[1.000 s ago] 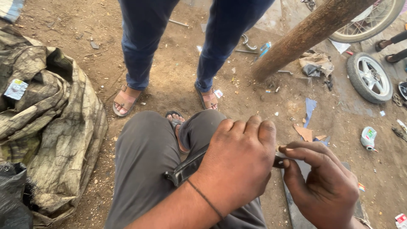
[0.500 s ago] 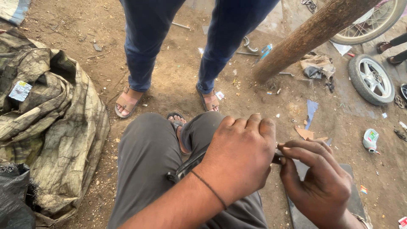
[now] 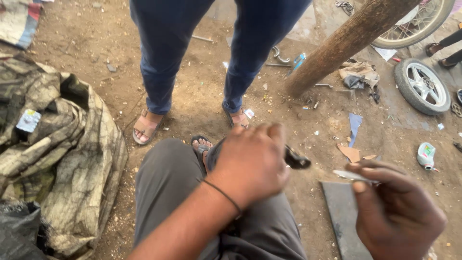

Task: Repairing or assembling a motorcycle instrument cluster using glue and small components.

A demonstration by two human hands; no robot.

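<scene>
bystander's legs (image 3: 207, 53) block front, bag (image 3: 57, 159) left, open dirt (image 3: 317, 144) btwn hands

The two hands, joined a second ago over the knee, have been drawn apart. The dark tool (image 3: 297, 158) is kept in the left hand (image 3: 250, 163), while a thin metal piece (image 3: 353, 176) has been pulled away in the right hand (image 3: 397, 212).

Standing person's legs (image 3: 159, 58), wooden pole (image 3: 351, 41), small wheel (image 3: 422, 85), camouflage tarp (image 3: 57, 159)
</scene>
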